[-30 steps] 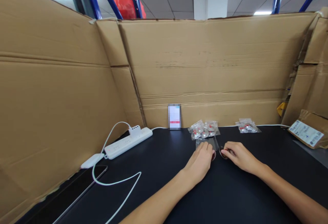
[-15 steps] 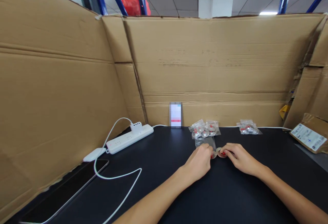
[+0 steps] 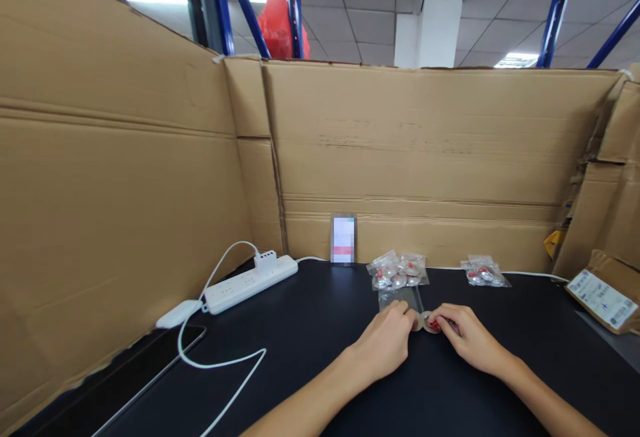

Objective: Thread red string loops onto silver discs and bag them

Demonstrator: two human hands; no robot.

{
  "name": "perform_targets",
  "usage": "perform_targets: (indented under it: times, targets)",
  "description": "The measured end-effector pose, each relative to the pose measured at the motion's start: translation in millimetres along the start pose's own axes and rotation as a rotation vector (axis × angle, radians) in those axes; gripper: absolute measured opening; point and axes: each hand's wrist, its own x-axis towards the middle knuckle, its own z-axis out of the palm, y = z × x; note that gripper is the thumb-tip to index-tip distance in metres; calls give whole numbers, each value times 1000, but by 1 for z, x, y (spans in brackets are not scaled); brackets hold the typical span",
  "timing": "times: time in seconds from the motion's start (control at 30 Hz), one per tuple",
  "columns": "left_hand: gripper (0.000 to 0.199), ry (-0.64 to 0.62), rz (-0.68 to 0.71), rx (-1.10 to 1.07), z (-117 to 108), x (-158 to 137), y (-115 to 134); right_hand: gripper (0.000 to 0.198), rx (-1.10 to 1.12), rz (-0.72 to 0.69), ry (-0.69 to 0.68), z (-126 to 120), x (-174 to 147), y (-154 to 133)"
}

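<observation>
Two small round, pale translucent discs lie side by side on the black tabletop (image 3: 345, 330). My left hand (image 3: 385, 344) is closed, its curled fingers at the left disc (image 3: 417, 323) and covering most of it. The fingers of my right hand (image 3: 465, 334) pinch a small red part on the right disc (image 3: 427, 325). Just beyond my left fingers lies a flat clear plastic bag (image 3: 400, 298). Behind that bag is a pile of clear packets (image 3: 399, 272) with silvery round pieces and red bits inside.
More clear packets (image 3: 484, 272) lie at the back right. A phone (image 3: 343, 240) leans on the cardboard wall (image 3: 425, 137). To the left are a white power strip (image 3: 250, 284), a looping white cable (image 3: 225, 362) and a dark flat device (image 3: 130, 374). A labelled carton (image 3: 605, 297) sits at far right.
The view has tipped upward, so everything sits lower in the picture. Both hands stay at the two discs, and the right fingers have shifted slightly on the red part.
</observation>
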Motion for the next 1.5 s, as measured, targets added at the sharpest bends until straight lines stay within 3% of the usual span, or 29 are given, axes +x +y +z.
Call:
perform_targets:
  times: [0.7, 0.97, 1.2, 1.33, 1.5]
  targets:
    - [24, 2, 89, -30, -8, -2, -13, 30, 35, 4, -8, -2, -1, -6]
    - [19, 85, 87, -65, -10, -1, -15, 29, 65, 84, 67, -7, 0, -10]
    - [20, 272, -29, -104, -19, 4, -17, 23, 6, 157, 180, -14, 0, 16]
    - [18, 254, -38, -137, -23, 5, -23, 16, -28, 161, 192, -18, 0, 32]
    - [14, 194, -25, -169, -19, 3, -25, 13, -131, 125, 130, -20, 0, 31]
